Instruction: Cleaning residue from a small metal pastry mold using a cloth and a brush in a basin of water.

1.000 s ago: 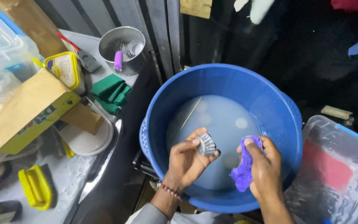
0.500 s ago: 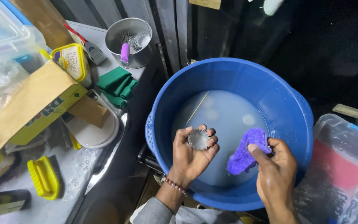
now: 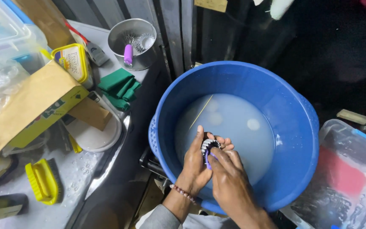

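A big blue plastic basin holds cloudy, milky water with a thin stick floating in it. Over the basin's near side my left hand grips a small toothed metal gear. My right hand presses a purple cloth against the gear; the cloth is almost wholly hidden under my fingers. Both hands meet at the gear, just above the water. A beaded bracelet sits on my left wrist.
To the left is a wet grey counter with a yellow scrub brush, a white lid, cardboard packaging, folded green cloths, a yellow tub and a metal cup with brushes. A clear plastic bin stands at the right.
My right hand has moved left with the purple cloth and now covers the gear in my left hand. The hands were apart before. The view has shifted slightly.
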